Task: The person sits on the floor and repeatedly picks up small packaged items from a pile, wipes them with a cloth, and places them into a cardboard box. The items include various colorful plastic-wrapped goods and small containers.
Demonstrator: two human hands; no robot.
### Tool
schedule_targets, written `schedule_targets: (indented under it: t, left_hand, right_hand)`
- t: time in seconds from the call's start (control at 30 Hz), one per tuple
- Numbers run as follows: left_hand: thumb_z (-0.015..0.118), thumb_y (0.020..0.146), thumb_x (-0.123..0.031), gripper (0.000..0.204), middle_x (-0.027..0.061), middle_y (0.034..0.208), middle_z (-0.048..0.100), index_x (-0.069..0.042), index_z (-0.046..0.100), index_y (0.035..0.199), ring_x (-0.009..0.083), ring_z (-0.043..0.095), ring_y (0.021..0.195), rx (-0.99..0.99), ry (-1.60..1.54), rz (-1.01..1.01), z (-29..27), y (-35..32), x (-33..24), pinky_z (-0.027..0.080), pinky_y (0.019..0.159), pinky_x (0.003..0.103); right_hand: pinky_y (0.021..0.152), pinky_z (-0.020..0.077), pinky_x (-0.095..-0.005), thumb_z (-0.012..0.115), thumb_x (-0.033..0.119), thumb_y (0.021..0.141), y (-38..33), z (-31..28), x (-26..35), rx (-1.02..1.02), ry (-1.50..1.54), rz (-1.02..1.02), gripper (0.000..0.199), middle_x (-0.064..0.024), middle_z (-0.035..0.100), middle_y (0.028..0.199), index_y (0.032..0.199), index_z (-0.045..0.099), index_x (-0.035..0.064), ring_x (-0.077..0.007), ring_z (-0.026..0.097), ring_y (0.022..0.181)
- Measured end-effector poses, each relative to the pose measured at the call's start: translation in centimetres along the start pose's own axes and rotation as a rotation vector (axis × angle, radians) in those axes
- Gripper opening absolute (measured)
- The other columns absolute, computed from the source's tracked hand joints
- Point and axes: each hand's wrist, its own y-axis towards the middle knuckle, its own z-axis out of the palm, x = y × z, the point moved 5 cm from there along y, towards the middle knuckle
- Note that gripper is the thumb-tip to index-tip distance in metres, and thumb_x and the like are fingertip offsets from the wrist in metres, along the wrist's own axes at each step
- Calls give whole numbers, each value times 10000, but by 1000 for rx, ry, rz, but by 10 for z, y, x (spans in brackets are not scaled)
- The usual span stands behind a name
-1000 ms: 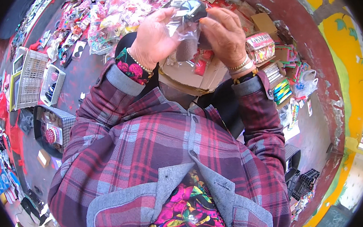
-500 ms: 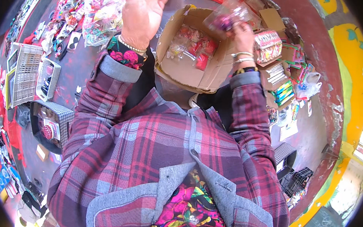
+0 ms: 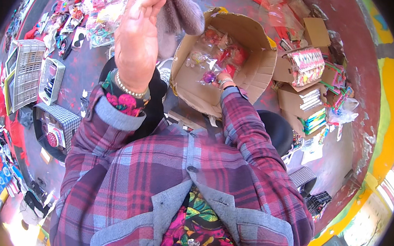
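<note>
My left hand [image 3: 136,47] is raised at the upper left of the box, its palm side showing. Its fingers bend over the top of a grey fuzzy soft item [image 3: 189,16] with rounded ends, which hangs beside the box's left rim. Inside the open cardboard box [image 3: 193,84], my right hand [image 3: 223,78] reaches down near the front wall. Its fingers are closed at a clear plastic packet with a purple piece [image 3: 209,77] in it; the fingertips are partly hidden. Clear and red plastic-wrapped pieces [image 3: 233,55] lie deeper in the box.
At the right stand opened cartons [image 3: 290,106] with packed goods and a pink-and-white bundle [image 3: 307,67]. Small bagged goods [image 3: 101,24] cover the floor at the upper left. White baskets [image 3: 30,64] and a checkered bin [image 3: 58,122] stand at the left.
My right hand has moved left and down into the box with the purple packet. My left hand has shifted left and lower, and the grey fuzzy item now shows more fully. The view has shifted.
</note>
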Motion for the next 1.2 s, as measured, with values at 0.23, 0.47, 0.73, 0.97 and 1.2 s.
schedule_targets:
  t: [0.23, 0.47, 0.73, 0.97, 1.2]
  left_hand:
    - [255, 902, -331, 563, 224, 1201, 493, 126, 446, 1172, 341, 390, 1217, -27, 98, -127, 7, -6, 1, 254, 1049, 388]
    - [266, 908, -279, 502, 207, 1179, 506, 116, 460, 1151, 310, 419, 1181, 62, 5, -120, 13, 0, 14, 270, 1030, 370]
    - [296, 940, -277, 446, 216, 1167, 509, 100, 469, 1104, 272, 458, 1142, 57, 169, -125, 16, -5, 9, 293, 1018, 362]
    - [298, 967, -281, 396, 125, 1147, 541, 27, 499, 1115, 183, 474, 1124, -109, 76, -206, 28, -12, 19, 326, 990, 315]
    - [330, 950, -216, 328, 105, 1127, 535, 16, 505, 1104, 168, 482, 1089, -118, 12, -303, 66, -44, 7, 335, 982, 290]
  right_hand:
    - [541, 507, -331, 511, 85, 832, -29, 21, 12, -94, 302, 134, 187, -112, 652, 845, 920, 631, -28, -171, 640, 720]
    - [511, 549, -371, 452, 39, 842, 44, 22, -15, -104, 105, 28, 272, -161, 567, 998, 1103, 522, 4, -291, 615, 772]
    - [470, 518, -316, 492, 97, 816, -120, -11, 109, 44, 377, -223, 128, -103, 599, 710, 869, 561, 2, -210, 602, 568]
    - [586, 500, -245, 534, 231, 868, -392, -22, 169, 472, 255, -789, 232, -83, 637, 783, 947, 592, 21, -144, 616, 662]
    - [1013, 325, -383, 610, 462, 791, -480, 45, 118, 862, 928, -785, 699, -73, 450, 1277, 1299, 352, 57, -216, 429, 1178]
